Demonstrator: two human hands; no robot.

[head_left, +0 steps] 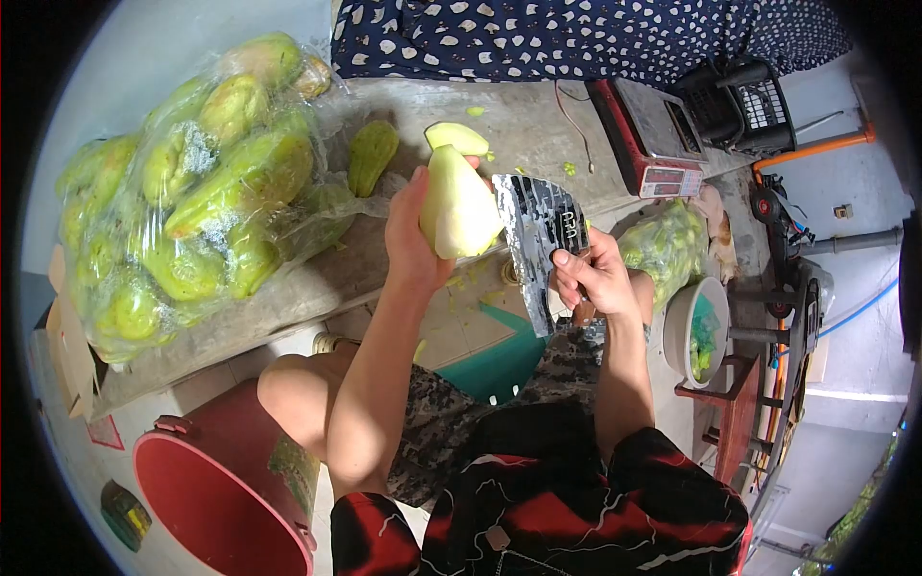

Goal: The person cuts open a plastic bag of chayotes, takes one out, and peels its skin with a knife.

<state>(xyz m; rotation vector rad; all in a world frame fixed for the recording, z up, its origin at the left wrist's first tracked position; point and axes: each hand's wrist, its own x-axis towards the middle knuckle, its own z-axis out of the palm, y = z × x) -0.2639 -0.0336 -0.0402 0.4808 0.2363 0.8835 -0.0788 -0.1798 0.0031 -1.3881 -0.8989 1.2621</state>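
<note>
My left hand [413, 226] is wrapped round a peeled green papaya [461, 206], pale and held upright above the table's edge. In my right hand [600, 278] is a cleaver [540, 235], gripped near its brown handle, its wide patterned blade close to the papaya's right side. Whether the edge touches the papaya I cannot tell. Just behind lies another pale peeled papaya [456, 139] on the tabletop. An unpeeled green papaya [372, 158] rests to its left. Small green scraps [570, 168] are scattered on the table.
A clear plastic bag of green papayas [206, 182] fills the left of the concrete table [384, 96]. A red scale [658, 144] stands back right, with a filled bag [663, 240] and a white tub [696, 331] nearer. A red bin [226, 480] is lower left; a teal container [490, 360] sits below.
</note>
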